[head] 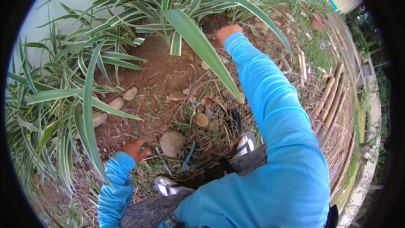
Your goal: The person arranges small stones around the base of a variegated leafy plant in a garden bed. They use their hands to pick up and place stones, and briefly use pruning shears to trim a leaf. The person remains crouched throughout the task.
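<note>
My right hand (228, 33) reaches far out to the base of the variegated strap-leaved plants (148, 9), its fingers curled and mostly turned from view; whether it grips anything cannot be made out. Near my left foot, my left hand (136, 150) is held low over the soil with fingers apart and nothing in it. Just right of it lies a large round stone (172, 143). Pruning shears with teal handles (189, 155) rest on the dry grass between that stone and my feet. Bare reddish soil (164, 66) spreads between the two hands.
Smaller stones (201, 119) are scattered over the soil, several of them in a row by the left plants (116, 103). A dark object (235, 118) lies by my right foot. Bamboo poles (330, 101) lie at the right, before a concrete edge (367, 152). A pale wall (66, 3) stands behind the plants.
</note>
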